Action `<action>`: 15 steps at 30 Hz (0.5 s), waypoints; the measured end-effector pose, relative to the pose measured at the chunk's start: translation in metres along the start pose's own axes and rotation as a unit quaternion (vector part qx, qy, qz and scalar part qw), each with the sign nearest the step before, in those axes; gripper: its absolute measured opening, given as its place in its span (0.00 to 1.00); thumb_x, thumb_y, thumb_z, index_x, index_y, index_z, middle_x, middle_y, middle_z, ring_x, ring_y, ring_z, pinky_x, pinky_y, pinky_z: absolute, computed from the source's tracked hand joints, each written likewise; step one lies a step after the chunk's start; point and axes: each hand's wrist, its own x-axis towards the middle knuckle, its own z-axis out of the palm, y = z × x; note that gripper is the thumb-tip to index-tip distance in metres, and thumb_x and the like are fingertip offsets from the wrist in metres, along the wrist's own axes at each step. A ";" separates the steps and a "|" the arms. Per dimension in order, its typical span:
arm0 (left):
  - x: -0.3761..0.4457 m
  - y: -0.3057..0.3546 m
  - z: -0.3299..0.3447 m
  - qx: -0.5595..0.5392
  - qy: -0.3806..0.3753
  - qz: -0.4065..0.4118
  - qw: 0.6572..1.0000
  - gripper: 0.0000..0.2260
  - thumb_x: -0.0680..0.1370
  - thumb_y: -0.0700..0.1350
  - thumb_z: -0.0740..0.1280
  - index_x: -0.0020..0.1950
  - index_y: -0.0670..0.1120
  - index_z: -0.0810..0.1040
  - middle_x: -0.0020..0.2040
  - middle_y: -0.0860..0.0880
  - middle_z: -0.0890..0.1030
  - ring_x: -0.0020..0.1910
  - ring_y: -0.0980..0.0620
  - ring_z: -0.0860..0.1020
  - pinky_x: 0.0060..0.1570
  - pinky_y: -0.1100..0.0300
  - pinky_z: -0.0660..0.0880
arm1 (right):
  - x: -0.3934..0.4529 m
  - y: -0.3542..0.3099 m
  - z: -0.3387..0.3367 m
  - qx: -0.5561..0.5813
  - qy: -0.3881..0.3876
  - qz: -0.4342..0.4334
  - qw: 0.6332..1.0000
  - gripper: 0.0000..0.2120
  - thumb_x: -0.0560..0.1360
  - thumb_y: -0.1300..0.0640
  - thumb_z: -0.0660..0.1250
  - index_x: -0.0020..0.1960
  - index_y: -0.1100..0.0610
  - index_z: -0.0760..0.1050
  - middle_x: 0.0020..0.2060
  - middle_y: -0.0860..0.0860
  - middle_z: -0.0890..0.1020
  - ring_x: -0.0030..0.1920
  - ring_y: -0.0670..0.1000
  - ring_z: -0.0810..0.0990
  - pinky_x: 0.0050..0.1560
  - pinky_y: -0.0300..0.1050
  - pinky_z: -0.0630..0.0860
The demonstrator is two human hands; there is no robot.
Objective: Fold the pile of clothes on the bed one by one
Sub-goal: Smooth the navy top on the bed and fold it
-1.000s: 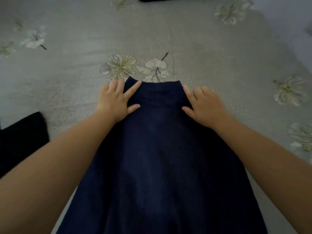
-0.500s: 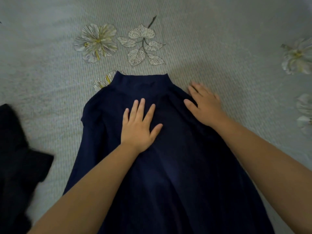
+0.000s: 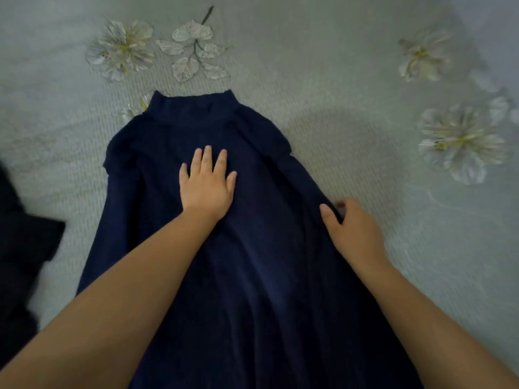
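— What is lying nearest the person?

— The wide lower part of a navy garment (image 3: pixel 252 276) is spreading across the bottom of the view, and both bare forearms are reaching out over it. The garment is lying flat on the bed (image 3: pixel 323 80), its hem end running out of frame toward the person and its high collar pointing away.

— What is the left hand doing?

— The left hand (image 3: pixel 206 186) is resting palm down on the middle of the garment, below the collar. Its fingers are lying straight and slightly fanned, pressing on the cloth and gripping nothing.

— And the right one?

— The right hand (image 3: pixel 354 231) is sitting at the garment's right edge, lower than the left. The thumb is lying on top of the dark cloth, and the fingers are curling past the edge; they are blurred, so whether they are pinching the fabric cannot be told.

— Anything off to the side?

— A black cloth (image 3: pixel 19 248) is lying at the left edge of the view, apart from the navy garment.

— And farther out?

— The grey bedspread is showing pale printed flowers: one cluster with leaves (image 3: pixel 157 51) just beyond the collar, one partly tucked under the garment's left shoulder, and more flowers (image 3: pixel 457 141) well off to the right.
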 end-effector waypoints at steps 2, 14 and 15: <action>-0.014 0.012 0.002 -0.016 0.009 0.019 1.000 0.25 0.81 0.54 0.47 0.76 0.48 0.49 0.77 0.45 0.50 0.75 0.48 0.46 0.71 0.49 0.46 | 0.009 0.006 -0.008 0.003 0.021 -0.011 1.000 0.18 0.77 0.46 0.58 0.51 0.62 0.73 0.41 0.51 0.76 0.43 0.54 0.76 0.38 0.41 0.65; 0.008 0.102 -0.011 -0.028 -0.018 0.103 0.994 0.25 0.81 0.55 0.46 0.76 0.50 0.44 0.77 0.47 0.45 0.75 0.50 0.43 0.72 0.54 0.44 | 0.121 0.012 -0.121 -0.118 0.113 -0.083 0.983 0.18 0.75 0.45 0.63 0.39 0.60 0.69 0.35 0.54 0.72 0.38 0.54 0.71 0.37 0.44 0.65; 0.014 0.110 -0.011 -0.031 -0.013 0.105 0.994 0.25 0.81 0.55 0.46 0.76 0.50 0.44 0.77 0.48 0.45 0.75 0.50 0.42 0.72 0.54 0.44 | 0.131 0.012 -0.127 -0.131 0.104 -0.075 0.983 0.18 0.74 0.44 0.64 0.41 0.60 0.70 0.36 0.54 0.73 0.40 0.55 0.73 0.37 0.44 0.65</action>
